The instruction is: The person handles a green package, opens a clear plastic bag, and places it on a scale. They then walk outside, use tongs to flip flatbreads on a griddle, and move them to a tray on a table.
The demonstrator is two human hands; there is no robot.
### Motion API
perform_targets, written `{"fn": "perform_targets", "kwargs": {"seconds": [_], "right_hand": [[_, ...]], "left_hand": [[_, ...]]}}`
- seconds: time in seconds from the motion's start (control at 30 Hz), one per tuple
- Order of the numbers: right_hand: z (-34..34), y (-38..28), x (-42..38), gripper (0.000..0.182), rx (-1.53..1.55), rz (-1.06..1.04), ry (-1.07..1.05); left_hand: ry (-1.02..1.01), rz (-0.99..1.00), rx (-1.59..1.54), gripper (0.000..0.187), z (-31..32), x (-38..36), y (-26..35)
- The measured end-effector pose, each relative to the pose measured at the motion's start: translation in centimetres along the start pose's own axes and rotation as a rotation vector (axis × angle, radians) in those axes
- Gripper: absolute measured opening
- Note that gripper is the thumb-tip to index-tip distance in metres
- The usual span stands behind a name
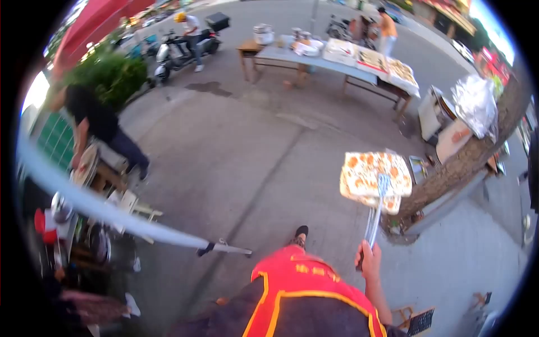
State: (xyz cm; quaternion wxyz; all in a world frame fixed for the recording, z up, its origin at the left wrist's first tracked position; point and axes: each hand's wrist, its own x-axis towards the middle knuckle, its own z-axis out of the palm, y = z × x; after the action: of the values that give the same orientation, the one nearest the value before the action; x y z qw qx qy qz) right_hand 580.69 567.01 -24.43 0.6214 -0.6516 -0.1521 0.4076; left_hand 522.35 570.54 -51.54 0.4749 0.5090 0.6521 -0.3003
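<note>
My right hand [368,260] is closed around the handles of metal tongs [383,184], held out in front of me at the right. Between the jaws are flat, squarish breads [362,170], at least two stacked, pale with browned orange spots. The tongs' slotted upper jaw lies over the top piece. No other thing touches the breads; they hang above the pavement, left of a tree trunk. My left hand does not show. A red apron [314,272] with yellow trim covers my front, and one dark shoe [302,230] is on the ground.
Ahead stands a long table [314,59] with white trays of food [371,59] and a pot [263,33]. A tree trunk [460,163] rises at right. A pale pole [140,224] crosses at left, near a person in black [95,115]. Beyond are a scooter [174,53] and people.
</note>
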Motion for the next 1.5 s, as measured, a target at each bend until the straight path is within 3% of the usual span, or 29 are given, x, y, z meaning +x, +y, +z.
{"fn": "perform_targets", "kwargs": {"seconds": [0.1,0.13,0.2,0.27,0.3,0.4,0.5,0.53,0.6,0.63,0.67,0.73,0.83,0.87,0.93,0.97,1.07,1.1,1.2,1.23,1.37,1.5], "right_hand": [[-0.6,-3.0,12.1,0.016,-0.028,-0.003,0.039],[0.1,-4.0,12.1,0.016,-0.023,-0.007,0.043],[-0.4,-6.4,18.6,0.017,0.016,0.001,0.034],[-1.2,-9.0,25.1,0.018,-0.005,0.001,0.024],[-1.7,-10.1,28.9,0.018,-0.019,-0.005,0.016],[-3.2,-11.6,39.5,0.019,-0.042,0.021,-0.034],[-4.8,-12.7,51.9,0.019,-0.023,0.003,-0.017],[-4.8,-13.8,55.7,0.02,-0.002,-0.012,-0.021],[-5.5,-14.8,62.1,0.018,-0.028,0.003,-0.074],[-6.0,-15.4,65.8,0.017,-0.047,0.012,-0.098],[-6.0,-15.8,69.4,0.017,-0.016,0.021,-0.079],[-6.3,-17.4,76.1,0.018,-0.021,0.047,-0.055],[-6.7,-18.3,87.4,0.021,0.019,0.065,-0.008],[-6.9,-18.2,91.0,0.022,0.043,0.07,0.016],[-7.4,-18.6,97.6,0.022,0.02,0.075,-0.01],[-7.5,-19.5,101.2,0.022,0.004,0.065,-0.027],[-7.9,-21.7,109.9,0.022,0.002,0.067,0.021],[-8.2,-22.9,113.0,0.022,0.009,0.067,0.031],[-9.1,-26.5,121.8,0.024,-0.004,0.086,0.043],[-9.6,-27.7,125.5,0.024,-0.026,0.056,0.023],[-12.0,-29.0,138.2,0.025,-0.063,0.027,-0.006],[-13.0,-31.5,151.2,0.025,-0.035,0.032,0.023]], "left_hand": [[0.009,0.054,-0.066,0.028,-5.4,6.2,13.8],[0.029,0.118,-0.184,0.027,-8.0,9.7,18.3],[0.076,0.281,-0.594,0.025,-16.2,14.6,33.6],[0.204,0.511,-0.631,0.027,-26.1,13.1,51.6],[0.265,0.605,-0.624,0.028,-30.6,7.5,60.3],[0.382,0.939,-0.871,0.029,-38.4,2.5,75.8],[0.438,0.908,-0.854,0.026,-40.0,7.2,82.5],[0.426,0.807,-0.821,0.028,-39.9,10.7,83.4],[0.349,0.661,-0.688,0.031,-34.7,24.5,76.4],[0.373,0.332,-0.39,0.032,-31.1,28.1,74.1],[0.31,0.209,-0.246,0.031,-28.5,29.3,72.2],[0.233,0.289,0.042,0.031,-24.9,29.5,69.4],[0.356,0.777,0.315,0.035,-22.8,29.4,70.9],[0.269,0.708,0.263,0.034,-23.0,30.9,72.6],[0.102,0.324,0.199,0.028,-25.2,35.4,79.0],[0.092,0.281,0.26,0.025,-27.2,38.3,82.7],[0.204,0.387,0.847,0.024,-35.4,48.6,98.4],[0.427,0.37,0.551,0.03,-40.5,45.3,107.2],[0.313,0.6,-0.511,0.03,-51.3,45.9,129.4],[0.287,0.603,-0.841,0.026,-53.9,41.5,137.7],[0.275,1.021,-0.76,0.028,-61.5,39.1,158.3],[0.054,1.121,-0.797,0.031,-64.7,38.1,174.3]]}}
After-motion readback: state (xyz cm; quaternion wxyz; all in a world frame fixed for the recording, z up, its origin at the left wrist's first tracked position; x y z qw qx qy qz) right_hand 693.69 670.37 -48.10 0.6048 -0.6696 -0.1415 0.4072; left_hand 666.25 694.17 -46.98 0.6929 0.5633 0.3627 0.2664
